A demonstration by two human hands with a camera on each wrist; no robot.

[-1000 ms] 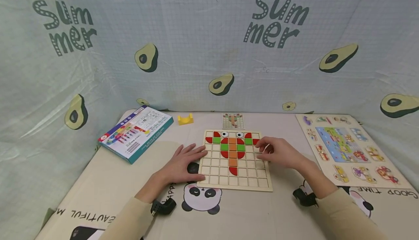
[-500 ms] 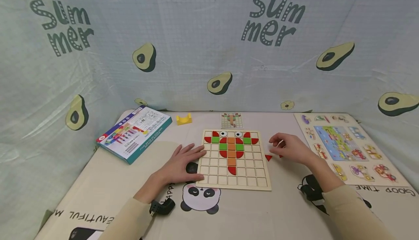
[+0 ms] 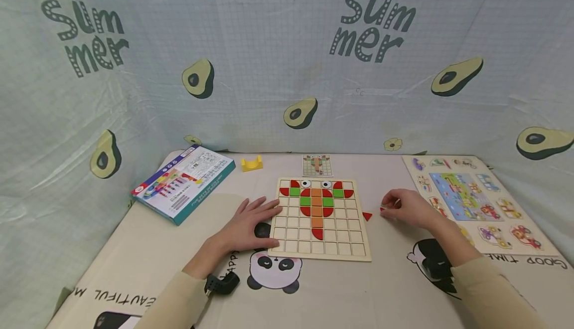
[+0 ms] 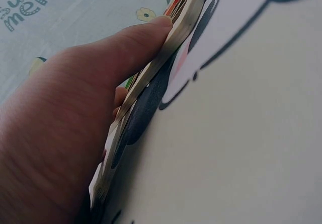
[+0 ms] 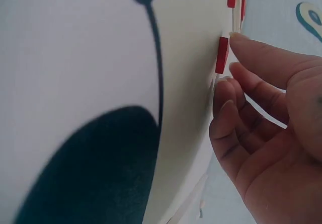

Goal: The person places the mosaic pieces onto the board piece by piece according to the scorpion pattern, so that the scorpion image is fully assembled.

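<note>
The wooden grid board lies flat in the middle of the head view, its upper rows filled with red, green and orange tiles and two eye tiles. My left hand rests at the board's left edge with fingers spread; in the left wrist view the thumb lies over the rim. To the right of the board, my right hand pinches a small red tile between thumb and fingers, low over the table. Another red tile, triangular, lies beside the board's right edge.
A pattern card with the same figure lies behind the board. At left are a flat box and a yellow curved block. A picture puzzle board lies at right. A printed sheet hangs behind the table.
My right hand has moved off the board's right edge to the right, and now takes hold of a red tile on the table. The left hand has stayed put.
</note>
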